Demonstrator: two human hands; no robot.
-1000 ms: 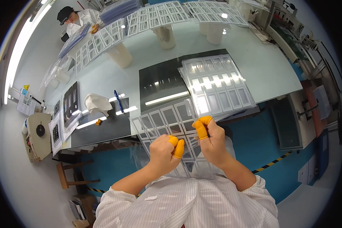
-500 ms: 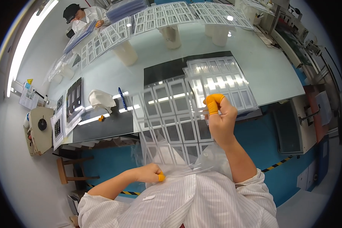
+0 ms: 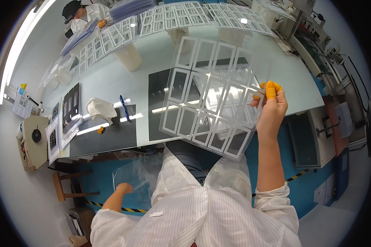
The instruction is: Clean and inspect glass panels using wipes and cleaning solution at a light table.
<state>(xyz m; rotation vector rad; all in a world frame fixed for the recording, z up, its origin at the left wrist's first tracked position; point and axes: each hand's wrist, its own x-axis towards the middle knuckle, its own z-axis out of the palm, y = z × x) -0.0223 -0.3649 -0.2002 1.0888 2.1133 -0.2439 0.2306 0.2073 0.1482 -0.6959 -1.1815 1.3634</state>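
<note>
My right hand [image 3: 272,105], with orange finger cots on its fingertips, pinches the right edge of a clear plastic sheet [image 3: 210,71] printed with rows of white rectangular frames. The sheet is tilted above the table's front edge. Low on the left, my left hand [image 3: 125,188] is closed on a thin clear plastic film [image 3: 132,169], which hangs crumpled beside my lap, apart from the sheet. Its fingertips are mostly hidden. Behind the held sheet, a stack of similar framed sheets [image 3: 245,71] lies partly on a black mat [image 3: 157,88].
A blue pen [image 3: 124,108], a crumpled white cloth [image 3: 101,108] and loose orange finger cots [image 3: 100,130] lie left on the glass-topped table [image 3: 301,92]. More framed sheets [image 3: 175,17] rest on white tubs [image 3: 130,57] at the back. A co-worker [image 3: 84,18] handles sheets far left.
My right hand has lifted the framed sheet up and to the right. My left hand has moved left and down with the film, now separate from the sheet.
</note>
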